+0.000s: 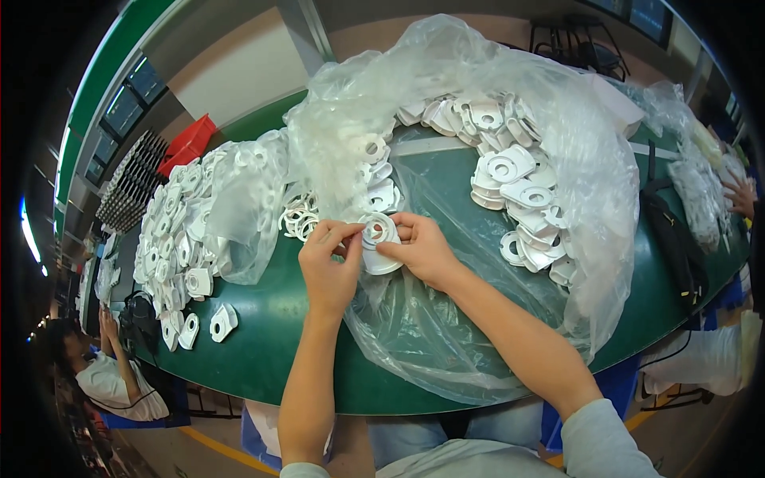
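Note:
Between my two hands is a white plastic part with a round, ringed opening [382, 262], held above the plastic sheeting. My right hand [428, 252] grips it from the right, thumb on its face. My left hand [330, 260] is closed in a pinch at its upper left edge; whether a separate ring sits between those fingertips I cannot make out. Just beyond my left hand lies a small heap of loose white rings [301, 218]. More white parts [532, 194] lie stacked on a large clear plastic bag [594, 231] in an arc in front of me.
A big pile of white parts [171, 235] covers the left of the green table [255, 319], partly under clear film. Behind it are a red bin [188, 145] and stacked dark trays [131, 179]. A black bag [673, 239] lies at right. Other people sit at both ends.

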Tool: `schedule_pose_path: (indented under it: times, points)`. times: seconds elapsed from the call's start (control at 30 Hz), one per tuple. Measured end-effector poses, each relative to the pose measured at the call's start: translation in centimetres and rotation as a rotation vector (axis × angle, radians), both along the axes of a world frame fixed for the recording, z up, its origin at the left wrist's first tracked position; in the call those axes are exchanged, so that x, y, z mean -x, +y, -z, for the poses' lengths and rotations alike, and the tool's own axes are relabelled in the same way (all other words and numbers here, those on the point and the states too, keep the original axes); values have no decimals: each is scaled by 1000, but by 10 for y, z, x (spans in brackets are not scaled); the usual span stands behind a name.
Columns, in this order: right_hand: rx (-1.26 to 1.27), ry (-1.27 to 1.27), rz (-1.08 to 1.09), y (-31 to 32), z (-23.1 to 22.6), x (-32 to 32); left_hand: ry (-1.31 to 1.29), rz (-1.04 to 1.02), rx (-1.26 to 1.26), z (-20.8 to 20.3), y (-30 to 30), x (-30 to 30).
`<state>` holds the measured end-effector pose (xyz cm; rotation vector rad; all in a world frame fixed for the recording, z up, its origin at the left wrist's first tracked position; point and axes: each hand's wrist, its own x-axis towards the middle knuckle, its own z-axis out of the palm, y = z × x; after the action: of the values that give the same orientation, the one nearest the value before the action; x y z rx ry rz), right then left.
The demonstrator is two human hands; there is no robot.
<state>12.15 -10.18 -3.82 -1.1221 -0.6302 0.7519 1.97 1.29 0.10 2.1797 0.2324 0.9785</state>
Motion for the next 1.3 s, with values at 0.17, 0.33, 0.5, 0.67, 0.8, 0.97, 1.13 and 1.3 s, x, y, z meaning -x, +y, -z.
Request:
schedule_pose_path:
  times: [0.17, 0.33, 0.5, 0.67, 0.8, 0.97, 1.13, 1.3]
  points:
    - [-37, 44, 31, 0, -1, 2, -62, -13, 15, -2, 0, -1]
    - [-28, -20, -22, 0, -5, 4, 64, 81, 492, 6, 13, 1]
    - [-79, -10, -15, -4, -5, 3, 36, 121, 551, 2, 8, -1]
    - [-128, -36, 12, 1, -1, 6, 30, 110, 639, 1, 7, 3]
    - [-132, -45, 24, 3, -1, 9, 24, 90, 625, 13, 6, 3]
    - [-119, -38, 167, 2, 6, 0, 63, 118, 602, 10, -1, -4]
    - [-105, -146, 160, 2, -2, 11, -35, 159, 383, -1, 1, -1]
    - [-36, -248, 151, 0, -5, 13, 3, 191, 126, 2, 9, 3]
